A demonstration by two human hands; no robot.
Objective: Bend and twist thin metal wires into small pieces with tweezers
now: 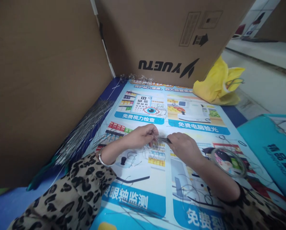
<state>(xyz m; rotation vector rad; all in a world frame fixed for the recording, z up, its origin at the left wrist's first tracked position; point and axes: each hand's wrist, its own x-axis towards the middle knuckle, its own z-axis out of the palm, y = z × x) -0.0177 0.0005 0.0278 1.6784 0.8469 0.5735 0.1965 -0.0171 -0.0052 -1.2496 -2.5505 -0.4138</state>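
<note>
Two hands [143,137], two leopard-print sleeves [80,188] and one bracelet [102,161] appear alongside one metal tool [165,140], one tape roll [238,174], one yellow bag [216,85], one turquoise box [269,148] and two large cardboard panels [167,35].

At 12 o'clock, the back panel [167,35] is matt cardboard; at 9, the wires [84,130] are thin, shiny metal; at 8, the bangle [100,157] is smooth, polished metal; towards 4, near centre, the tool [165,140] looks metallic; farther out, the ring [240,172] is clear, glossy plastic; at 2, the bag [214,86] looks matt and creased; at 6, the poster [157,188] looks smooth, faintly glossy.
</note>
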